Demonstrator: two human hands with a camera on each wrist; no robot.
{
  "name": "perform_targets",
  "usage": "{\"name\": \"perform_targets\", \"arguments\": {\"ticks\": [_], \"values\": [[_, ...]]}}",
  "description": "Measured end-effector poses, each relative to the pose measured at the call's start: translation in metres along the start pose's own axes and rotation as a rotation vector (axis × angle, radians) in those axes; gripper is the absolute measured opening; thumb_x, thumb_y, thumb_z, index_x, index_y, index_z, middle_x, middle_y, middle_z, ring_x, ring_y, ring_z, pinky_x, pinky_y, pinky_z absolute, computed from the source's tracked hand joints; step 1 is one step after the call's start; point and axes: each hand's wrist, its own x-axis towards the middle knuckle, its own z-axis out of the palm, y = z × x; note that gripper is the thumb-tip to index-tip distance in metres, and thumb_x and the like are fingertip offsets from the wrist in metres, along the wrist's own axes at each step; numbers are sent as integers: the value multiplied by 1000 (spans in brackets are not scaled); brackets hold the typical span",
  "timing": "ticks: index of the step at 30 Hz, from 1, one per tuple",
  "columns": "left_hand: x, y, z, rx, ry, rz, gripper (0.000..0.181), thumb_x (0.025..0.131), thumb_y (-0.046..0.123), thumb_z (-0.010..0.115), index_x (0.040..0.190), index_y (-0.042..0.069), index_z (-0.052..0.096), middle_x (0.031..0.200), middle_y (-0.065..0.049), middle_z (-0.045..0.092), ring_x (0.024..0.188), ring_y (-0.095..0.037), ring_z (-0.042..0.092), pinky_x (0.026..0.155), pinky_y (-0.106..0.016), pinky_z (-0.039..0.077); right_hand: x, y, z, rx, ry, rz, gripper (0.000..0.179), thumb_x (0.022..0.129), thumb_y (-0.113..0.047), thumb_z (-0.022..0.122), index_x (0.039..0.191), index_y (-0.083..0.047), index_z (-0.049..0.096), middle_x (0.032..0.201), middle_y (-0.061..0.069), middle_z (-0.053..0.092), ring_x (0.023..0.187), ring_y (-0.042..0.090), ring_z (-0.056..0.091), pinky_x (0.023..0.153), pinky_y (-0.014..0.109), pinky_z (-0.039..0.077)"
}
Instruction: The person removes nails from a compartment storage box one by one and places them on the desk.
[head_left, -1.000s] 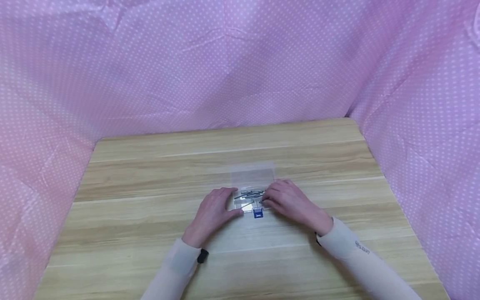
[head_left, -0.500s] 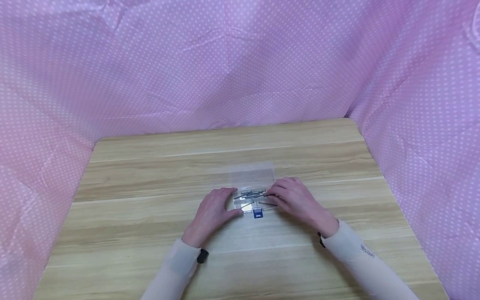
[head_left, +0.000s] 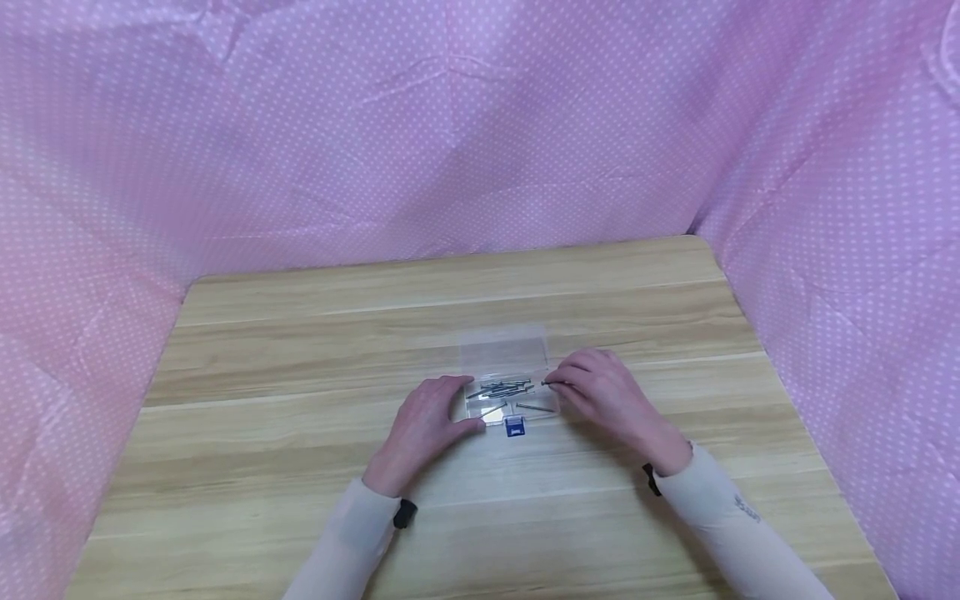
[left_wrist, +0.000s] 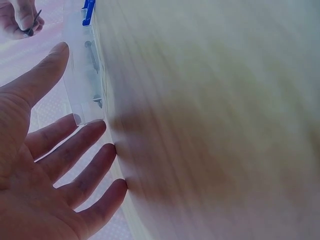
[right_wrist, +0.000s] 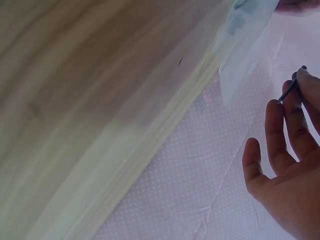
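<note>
A clear plastic box lies on the table with its clear lid folded back and a blue latch in front. Several long metal screws lie bunched in its rear part; two single screws, a left one and a right one, lie nearer the front. My left hand spans the box's left end, thumb at the front and fingertips touching the rear corner, fingers spread and fairly straight. Above the box's right end, my right hand pinches one screw between thumb and fingers.
The wood-grain table extends around the box on all sides. Pink dotted cloth hangs behind the table and along both its sides. Black straps sit at both wrists.
My right hand has put down one screw in the front right of the box, pinched another from the bunch and drawn it rightward. My left hand stays in place.
</note>
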Motion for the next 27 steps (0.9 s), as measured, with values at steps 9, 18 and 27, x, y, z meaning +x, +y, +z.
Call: {"name": "perform_targets", "arguments": {"ticks": [9,18,27], "values": [[0,0,0,-12,-7,-5,73,80,45,88,140,9,63,133,-11,67,123,-34,60,105,-50,50,-5,11,-7,17,62,32,21,79,-1,85,98,-9,79,98,6,75,99,30,67,89,51,52],[1,0,1,-5,-9,7,74,80,45,88,139,8,63,134,-12,67,123,-34,61,105,-50,49,-9,21,-13,5,57,88,23,79,2,85,99,-8,79,99,8,75,98,31,67,86,51,52],[1,-1,2,-8,-3,6,74,80,45,88,139,8,63,135,-12,66,124,-34,61,106,-50,49,-9,35,-15,-13,-12,117,18,84,-1,82,100,-9,79,99,7,74,98,31,66,89,53,50]]}}
